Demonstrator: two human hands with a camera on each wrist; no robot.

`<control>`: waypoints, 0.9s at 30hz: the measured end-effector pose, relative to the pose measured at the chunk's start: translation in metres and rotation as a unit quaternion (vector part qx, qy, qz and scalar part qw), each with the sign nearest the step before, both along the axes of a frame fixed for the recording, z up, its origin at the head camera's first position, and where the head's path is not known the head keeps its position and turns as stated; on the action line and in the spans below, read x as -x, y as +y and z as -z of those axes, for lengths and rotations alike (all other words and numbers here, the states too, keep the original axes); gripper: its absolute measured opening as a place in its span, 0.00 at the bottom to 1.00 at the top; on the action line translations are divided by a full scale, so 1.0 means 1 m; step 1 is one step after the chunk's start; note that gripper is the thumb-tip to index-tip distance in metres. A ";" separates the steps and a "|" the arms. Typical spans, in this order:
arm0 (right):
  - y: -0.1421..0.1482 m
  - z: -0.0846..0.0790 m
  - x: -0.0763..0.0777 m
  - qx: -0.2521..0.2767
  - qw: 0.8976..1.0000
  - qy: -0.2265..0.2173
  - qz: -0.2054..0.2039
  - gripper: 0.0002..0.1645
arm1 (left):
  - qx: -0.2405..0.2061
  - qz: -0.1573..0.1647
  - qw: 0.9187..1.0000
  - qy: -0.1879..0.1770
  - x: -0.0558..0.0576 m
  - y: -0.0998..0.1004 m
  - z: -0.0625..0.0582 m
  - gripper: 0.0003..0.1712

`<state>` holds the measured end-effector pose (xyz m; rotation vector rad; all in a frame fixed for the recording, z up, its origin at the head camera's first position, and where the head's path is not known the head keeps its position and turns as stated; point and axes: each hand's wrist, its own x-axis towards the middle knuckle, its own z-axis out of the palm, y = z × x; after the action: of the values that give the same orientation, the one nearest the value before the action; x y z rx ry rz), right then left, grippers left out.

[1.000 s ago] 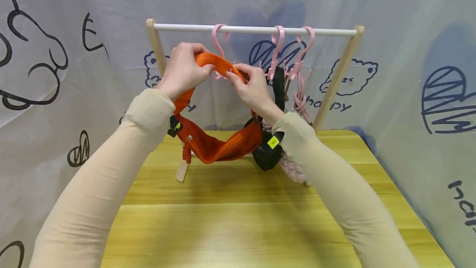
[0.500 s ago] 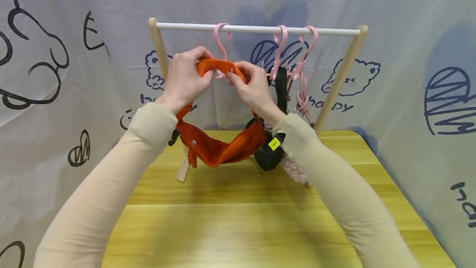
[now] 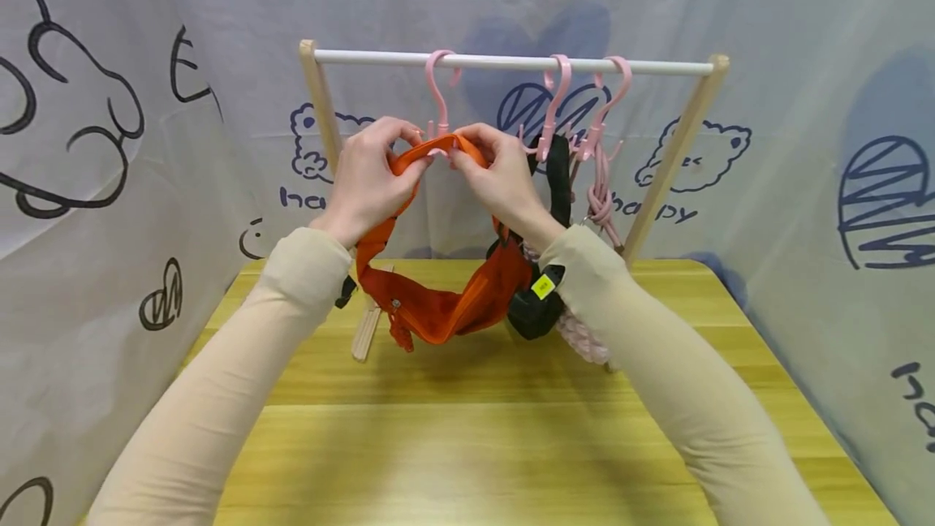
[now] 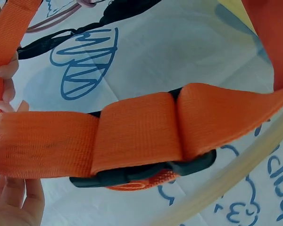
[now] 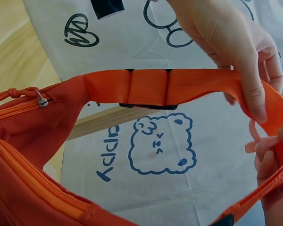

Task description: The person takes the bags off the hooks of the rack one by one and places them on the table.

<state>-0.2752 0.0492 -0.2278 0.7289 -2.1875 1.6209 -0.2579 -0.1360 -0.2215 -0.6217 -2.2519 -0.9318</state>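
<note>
Strap (image 3: 420, 152) in both hands (image 3: 365, 178) (image 3: 502, 177), body of orange bag (image 3: 441, 317) below them.

A makeshift booth (image 3: 80, 258) is serving as the place: cloth (image 3: 365, 10) printed with cartoon bears (image 3: 690, 154) and hearts (image 3: 536, 43) is hanging around three sides, and a small rack (image 3: 504, 62) is standing on a wooden table (image 3: 467, 461). Whether home or studio, the views are not telling.

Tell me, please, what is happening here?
Someone's left hand and right hand pinch the strap of an orange bag between their fingers, at the leftmost hook. The bag hangs below; whether the hook bears it, I cannot tell. A black bag and pink cord hang from the other two hooks.
</note>
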 end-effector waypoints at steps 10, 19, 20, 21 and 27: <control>0.002 -0.003 0.001 0.012 1.000 -0.026 -0.012 0.14 | -0.170 0.101 0.969 -0.150 0.007 0.000 0.009 0.18; 0.003 -0.009 0.002 0.020 0.995 -0.098 -0.012 0.14 | -0.249 0.128 0.936 -0.212 0.015 0.003 0.012 0.22; 0.003 -0.010 0.002 0.019 0.994 -0.103 -0.012 0.14 | -0.249 0.125 0.935 -0.219 0.016 0.003 0.012 0.22; 0.004 -0.010 0.002 0.016 0.994 -0.107 -0.013 0.15 | -0.248 0.123 0.934 -0.224 0.017 0.004 0.013 0.22; 0.006 -0.014 0.002 -0.006 0.992 -0.126 -0.012 0.15 | -0.235 0.100 0.938 -0.235 0.022 0.006 0.014 0.21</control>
<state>-0.2771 0.0551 -0.2141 0.5819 -2.3692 1.7992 -0.2801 -0.1297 -0.2351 -0.4428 -2.2500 -1.8125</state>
